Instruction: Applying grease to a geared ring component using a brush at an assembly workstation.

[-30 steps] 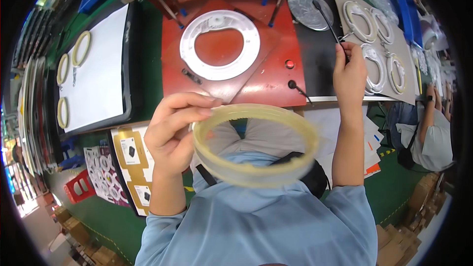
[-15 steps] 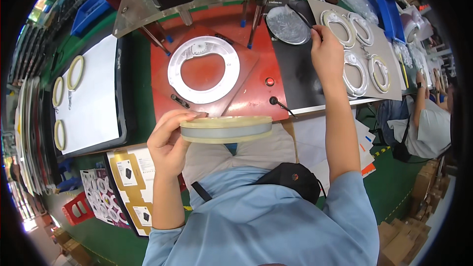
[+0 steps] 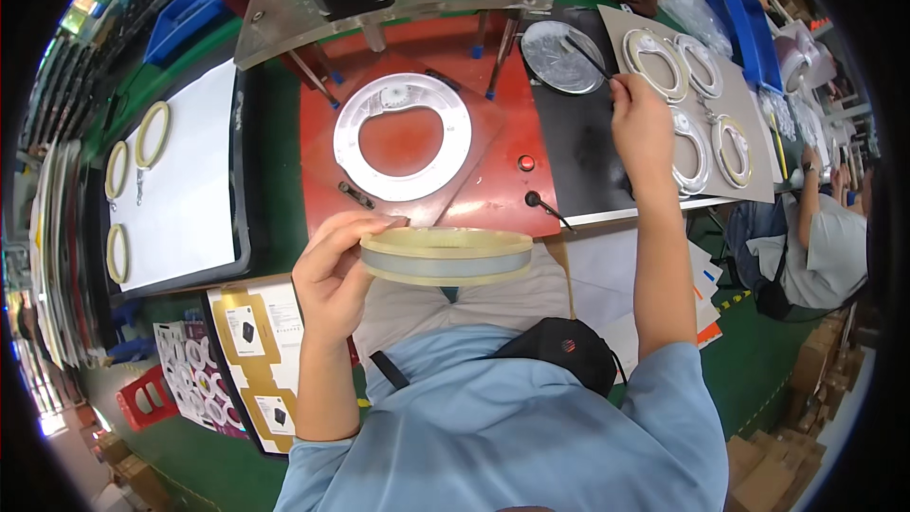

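Ring (image 3: 445, 267) in left hand (image 3: 328, 275) nearly edge-on, unlike a second ago

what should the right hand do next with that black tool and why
Probably lift the slim black tool away from the round dish and bring it toward the pale yellow ring. The right hand holds the tool with its tip at the dish, while the left hand holds the ring up by one side, its banded outer wall exposed.
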### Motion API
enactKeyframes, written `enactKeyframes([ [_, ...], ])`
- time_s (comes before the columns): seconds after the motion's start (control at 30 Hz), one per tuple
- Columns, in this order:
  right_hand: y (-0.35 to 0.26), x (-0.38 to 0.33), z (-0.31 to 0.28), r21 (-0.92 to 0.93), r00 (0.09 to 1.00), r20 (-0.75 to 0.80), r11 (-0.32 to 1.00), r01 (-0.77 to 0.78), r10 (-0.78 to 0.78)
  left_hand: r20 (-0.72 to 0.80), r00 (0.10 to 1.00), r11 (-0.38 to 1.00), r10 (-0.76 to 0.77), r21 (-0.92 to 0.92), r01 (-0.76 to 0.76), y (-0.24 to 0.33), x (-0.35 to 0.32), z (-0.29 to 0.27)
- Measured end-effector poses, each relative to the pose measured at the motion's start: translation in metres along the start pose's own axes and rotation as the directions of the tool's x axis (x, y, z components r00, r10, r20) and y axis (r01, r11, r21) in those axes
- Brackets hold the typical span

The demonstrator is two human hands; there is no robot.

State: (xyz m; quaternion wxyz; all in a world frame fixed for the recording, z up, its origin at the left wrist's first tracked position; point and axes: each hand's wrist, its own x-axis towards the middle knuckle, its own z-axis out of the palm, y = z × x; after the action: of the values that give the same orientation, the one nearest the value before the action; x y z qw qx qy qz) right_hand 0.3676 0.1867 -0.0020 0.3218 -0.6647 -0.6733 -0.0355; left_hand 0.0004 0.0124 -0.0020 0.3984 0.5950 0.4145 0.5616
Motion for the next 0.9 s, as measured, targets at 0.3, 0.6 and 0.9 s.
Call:
enactKeyframes([
  [0.3,-0.024,-0.039,-0.089,0.587,0.919,0.356,0.724,-0.362,0.17,0.028,0.989,0.971,0.143,0.191,-0.145,0.034,0.001,-0.006],
  [0.6,-0.066,-0.074,-0.13,0.781,0.827,0.371,0.623,-0.032,-0.423,0.031,0.927,0.913,0.374,0.162,-0.374,0.044,0.011,-0.007],
  [0.9,-0.111,-0.07,-0.126,0.76,0.746,0.342,0.635,0.138,-0.572,-0.028,0.945,0.939,0.325,0.126,-0.32,0.041,-0.004,-0.013],
])
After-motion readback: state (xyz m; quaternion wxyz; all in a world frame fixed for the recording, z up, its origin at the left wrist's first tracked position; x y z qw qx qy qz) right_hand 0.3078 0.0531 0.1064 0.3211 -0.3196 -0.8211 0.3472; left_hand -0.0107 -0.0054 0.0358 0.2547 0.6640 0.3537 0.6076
